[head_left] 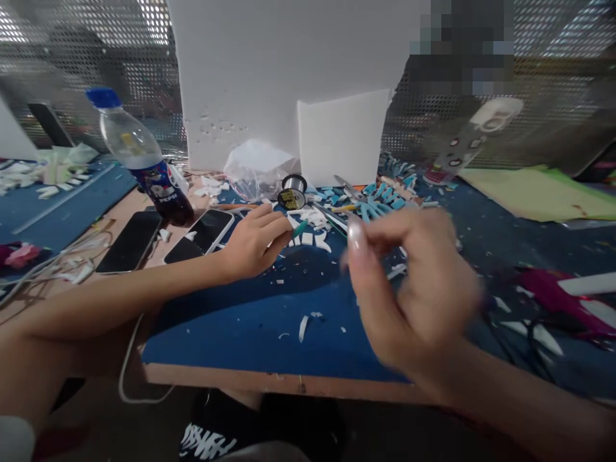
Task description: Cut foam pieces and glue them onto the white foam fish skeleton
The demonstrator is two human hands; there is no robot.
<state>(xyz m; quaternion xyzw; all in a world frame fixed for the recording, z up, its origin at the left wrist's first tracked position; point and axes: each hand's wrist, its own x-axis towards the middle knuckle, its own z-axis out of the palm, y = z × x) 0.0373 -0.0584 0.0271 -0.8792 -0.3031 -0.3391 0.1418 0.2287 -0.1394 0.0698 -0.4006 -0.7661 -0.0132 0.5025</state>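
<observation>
My left hand (257, 239) is closed in a pinch over the far part of the blue mat (269, 301). A small green pointed piece (299, 228) sticks out from its fingertips. My right hand (414, 276), nearer the camera and slightly blurred, has thumb and forefinger pressed together; what is between them cannot be made out. A thin green strand (337, 226) shows between the two hands. Behind my left hand lies a spool of clear line (292, 191). Small white foam pieces (308, 240) lie just past my left fingertips.
A Pepsi bottle (158, 186) stands at the left, near two phones, a dark one (129, 240) and a white-edged one (202, 234). Blue offcuts (378, 205) and pliers (349, 187) lie behind my right hand. White boards (344, 138) rise at the back. A magenta object (553, 298) lies right.
</observation>
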